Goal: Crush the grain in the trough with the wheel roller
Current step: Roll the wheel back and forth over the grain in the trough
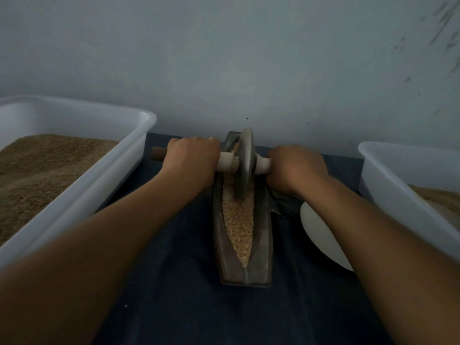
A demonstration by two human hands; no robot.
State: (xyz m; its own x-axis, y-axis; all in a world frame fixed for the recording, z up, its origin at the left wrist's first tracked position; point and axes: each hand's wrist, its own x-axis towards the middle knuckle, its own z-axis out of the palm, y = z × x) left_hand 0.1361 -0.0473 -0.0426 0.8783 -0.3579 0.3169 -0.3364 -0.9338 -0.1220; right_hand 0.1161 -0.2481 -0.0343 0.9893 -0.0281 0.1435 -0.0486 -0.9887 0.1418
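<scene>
You are gripping the wheel roller [244,162] by its axle, one hand on each side: your left hand [190,162] is curling round the handle to the left of the disc, and your right hand [296,168] is wrapping the stub on the right, both fists closed tight on it. The disc is sitting upright in the far part of the trough [243,220], which is lying lengthwise on the dark-covered table [174,295], running away from you toward the wall. The grain [239,220] is filling the groove from the near tip up to the wheel, and it is looking mostly whole, so I judge the crushing is only partly done.

Several things could be going wrong from here. The wheel is nearing the far end, so pushing on could be riding it up over the lip and spilling grain against the wall. Uneven pressure between your two hands could be tilting the disc and jamming it against a trough wall, or flicking grain over the side. The trough seems only to be resting on the cloth, so a hard pull back could be sliding it toward you. Your right forearm is passing over a white plate [321,235] beside the trough, and a dropped elbow could be knocking it. White bins on the left [119,170] and right [388,190] are leaving little sideways room.
</scene>
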